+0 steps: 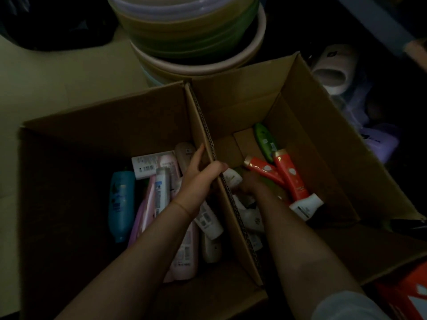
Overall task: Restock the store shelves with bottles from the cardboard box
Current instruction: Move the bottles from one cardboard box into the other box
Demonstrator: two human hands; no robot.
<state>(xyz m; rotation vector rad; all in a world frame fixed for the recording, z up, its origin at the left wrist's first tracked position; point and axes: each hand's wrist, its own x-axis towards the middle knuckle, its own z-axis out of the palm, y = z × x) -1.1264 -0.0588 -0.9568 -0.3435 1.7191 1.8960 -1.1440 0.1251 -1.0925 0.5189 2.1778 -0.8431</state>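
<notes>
Two open cardboard boxes stand side by side on the floor in dim light. The left box (69, 139) holds a blue bottle (121, 204), pink bottles (184, 255) and white ones. My left hand (198, 179) grips the flap edge (208, 139) between the boxes. The right box (323, 144) holds two red bottles (290, 174), a green bottle (264, 139) and white bottles (305, 205). My right hand (251, 183) reaches down among them, fingers curled around a white bottle (232, 176); the grip is partly hidden.
A stack of plastic basins (189, 38) stands just behind the boxes. A pale slipper (332, 70) and purple packs (379, 142) lie at the right. An orange carton (406, 294) sits at the lower right. Pale floor (57, 77) shows at the left.
</notes>
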